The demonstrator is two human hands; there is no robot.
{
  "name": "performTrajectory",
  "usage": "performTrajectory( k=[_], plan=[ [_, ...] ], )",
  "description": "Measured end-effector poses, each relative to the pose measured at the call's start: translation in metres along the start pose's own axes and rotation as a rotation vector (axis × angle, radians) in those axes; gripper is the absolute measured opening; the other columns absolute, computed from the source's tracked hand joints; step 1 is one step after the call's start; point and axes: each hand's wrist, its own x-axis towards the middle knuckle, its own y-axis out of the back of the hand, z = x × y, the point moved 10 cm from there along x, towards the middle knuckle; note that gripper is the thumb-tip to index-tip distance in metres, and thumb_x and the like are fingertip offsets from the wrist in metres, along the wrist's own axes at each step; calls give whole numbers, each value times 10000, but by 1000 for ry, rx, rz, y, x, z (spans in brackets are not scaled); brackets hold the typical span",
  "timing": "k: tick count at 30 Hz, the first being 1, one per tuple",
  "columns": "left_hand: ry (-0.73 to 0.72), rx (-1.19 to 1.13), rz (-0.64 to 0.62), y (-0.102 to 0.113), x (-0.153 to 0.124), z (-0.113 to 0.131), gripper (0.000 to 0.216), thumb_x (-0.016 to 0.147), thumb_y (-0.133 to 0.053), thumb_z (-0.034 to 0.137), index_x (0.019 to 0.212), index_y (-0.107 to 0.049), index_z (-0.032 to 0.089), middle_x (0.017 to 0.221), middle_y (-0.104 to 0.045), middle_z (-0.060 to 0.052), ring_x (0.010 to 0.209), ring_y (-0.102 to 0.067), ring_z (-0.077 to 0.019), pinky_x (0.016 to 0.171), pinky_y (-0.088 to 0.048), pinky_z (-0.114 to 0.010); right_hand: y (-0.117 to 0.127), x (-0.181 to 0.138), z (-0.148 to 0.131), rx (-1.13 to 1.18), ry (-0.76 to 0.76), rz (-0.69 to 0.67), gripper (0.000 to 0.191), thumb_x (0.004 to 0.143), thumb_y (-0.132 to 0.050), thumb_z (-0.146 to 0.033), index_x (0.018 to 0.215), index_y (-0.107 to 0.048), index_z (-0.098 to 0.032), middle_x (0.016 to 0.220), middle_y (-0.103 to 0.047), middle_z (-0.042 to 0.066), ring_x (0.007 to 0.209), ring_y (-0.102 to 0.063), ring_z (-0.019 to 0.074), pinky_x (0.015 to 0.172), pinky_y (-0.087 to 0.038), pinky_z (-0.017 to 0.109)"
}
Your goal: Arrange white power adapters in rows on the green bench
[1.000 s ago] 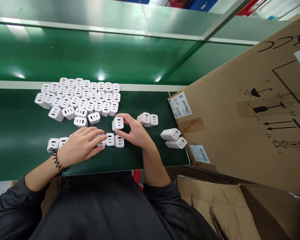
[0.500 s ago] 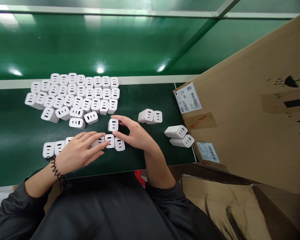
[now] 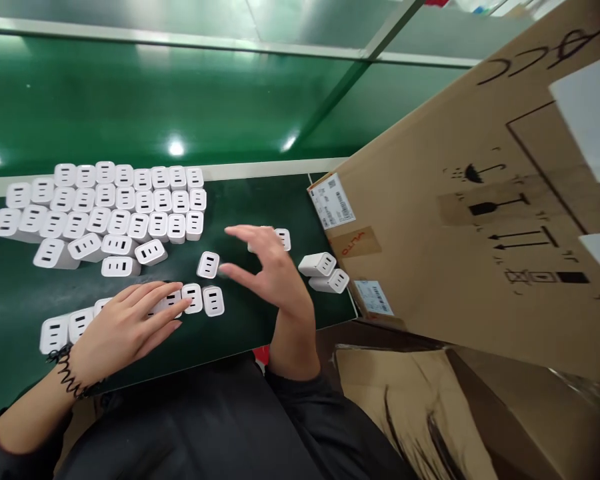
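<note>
My left hand [image 3: 130,327] lies flat, fingers stretched, over the front row of white chargers, hiding several of them. Its fingertips reach a white charger [image 3: 193,298] near the row's right end. Beside that one stands the end charger [image 3: 213,301]. My right hand [image 3: 265,267] is open, thumb and fingers apart, holding nothing. Just left of its thumb a single white charger [image 3: 209,265] stands upright behind the front row. A pair of chargers [image 3: 283,239] is partly hidden behind the right hand.
Several rows of white chargers [image 3: 125,199] stand at the back left of the green table [image 3: 235,207]. Two chargers lie tilted at the right [image 3: 317,265], against a large cardboard box [image 3: 430,220]. An open carton [image 3: 380,393] is below the table edge.
My right hand has let go of the single charger and moved off to its right. My left hand stays over the front row. The view has turned to the right.
</note>
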Motion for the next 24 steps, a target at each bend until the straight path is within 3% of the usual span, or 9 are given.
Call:
performTrajectory(
  k=[3,6,9,11,13,17,24],
  plan=[
    [-4,-5,-3,-1,-2,-1,387,949,-600,263,1333,-578,220,1343,-620,-83,1113,-621,-253,907,-510,-392,22,-7,27,-177,-108,70,467,904,-607,-300,1356,-506,-239,1392,-583,87,1365,-455,321,1133,-338,562],
    [2,-3,-16,-3,-2,-1,395,949,-599,267,1340,-572,218,1348,-618,-85,1119,-622,-256,903,-514,-394,21,-9,41,-255,-147,45,401,884,-588,-226,1283,-552,-246,1310,-640,67,1371,-453,345,1152,-239,666],
    [6,-5,-8,-2,-1,-1,388,950,-597,268,1334,-574,216,1334,-628,-86,1111,-627,-253,904,-517,-389,19,-5,23,-210,-39,135,297,896,-606,-252,1193,-602,-246,1185,-688,59,1235,-574,301,1139,-329,596],
    [9,-8,-4,-1,0,-1,384,951,-593,271,1332,-576,221,1327,-635,-85,1110,-630,-250,902,-520,-384,16,-3,1,-147,77,184,321,907,-603,-249,1228,-597,-246,1199,-673,71,1162,-611,260,1047,-466,477],
    [15,-11,-9,-1,0,-1,383,951,-592,272,1331,-577,226,1325,-637,-84,1113,-631,-248,901,-523,-379,10,-3,-19,-110,186,200,386,913,-587,-209,1296,-570,-252,1224,-660,73,1135,-611,235,963,-522,404],
    [25,-16,-10,-1,1,-2,374,949,-595,269,1321,-588,228,1325,-638,-87,1106,-636,-240,899,-530,-371,1,-6,-39,-140,318,215,456,893,-617,-166,1338,-561,-245,1207,-681,57,1099,-585,239,948,-514,399],
    [29,-13,-9,0,2,-2,361,956,-582,278,1315,-595,238,1314,-647,-84,1090,-644,-238,895,-539,-371,-2,-5,-39,-212,300,209,378,920,-588,-164,1294,-604,-213,1205,-696,50,1079,-574,239,941,-498,393]
  ],
)
